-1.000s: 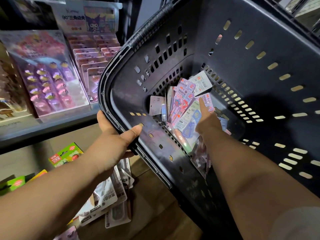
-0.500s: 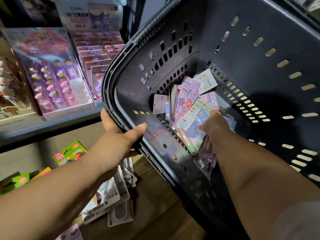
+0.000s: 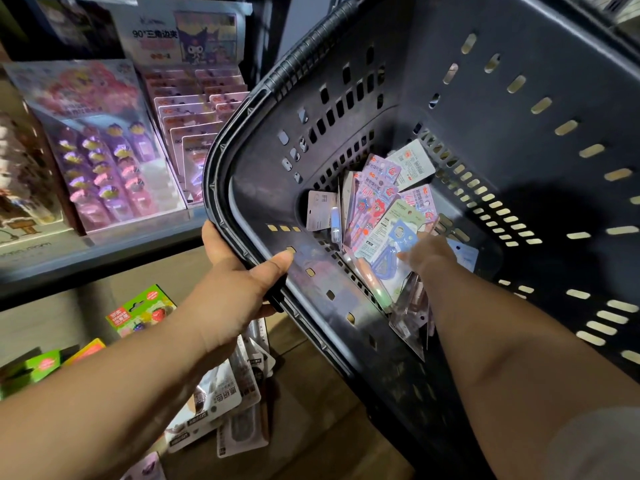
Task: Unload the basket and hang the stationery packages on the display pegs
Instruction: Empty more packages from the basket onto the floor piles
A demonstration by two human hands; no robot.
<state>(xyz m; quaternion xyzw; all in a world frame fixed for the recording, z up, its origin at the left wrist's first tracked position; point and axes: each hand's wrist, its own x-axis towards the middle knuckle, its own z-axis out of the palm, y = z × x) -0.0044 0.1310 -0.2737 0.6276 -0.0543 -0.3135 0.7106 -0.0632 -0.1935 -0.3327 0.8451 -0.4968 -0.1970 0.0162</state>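
Note:
A black plastic basket (image 3: 221,161) is tilted with its opening toward me. My left hand (image 3: 239,289) grips its near rim, thumb inside. Several stationery packages (image 3: 374,202), pink, purple and white, lie heaped in the bottom corner. On top is a green-and-white package with a blue tool (image 3: 391,237). My right hand (image 3: 429,254) reaches into the basket and its curled fingers close on that package's lower edge, thumb on its face. Clear blister packs (image 3: 408,317) lie under my right wrist.
A shelf at the left carries pink and purple display boxes (image 3: 104,150) and a row of carded items (image 3: 194,126). Below it hang white-and-black carded packages (image 3: 221,400) and green packages (image 3: 138,310). The basket handle (image 3: 311,46) sticks up at the top.
My right hand has drawn back from a pointing touch on the pile to a curled hold at the green-and-white package. The view shifted slightly; my left hand keeps its hold on the rim.

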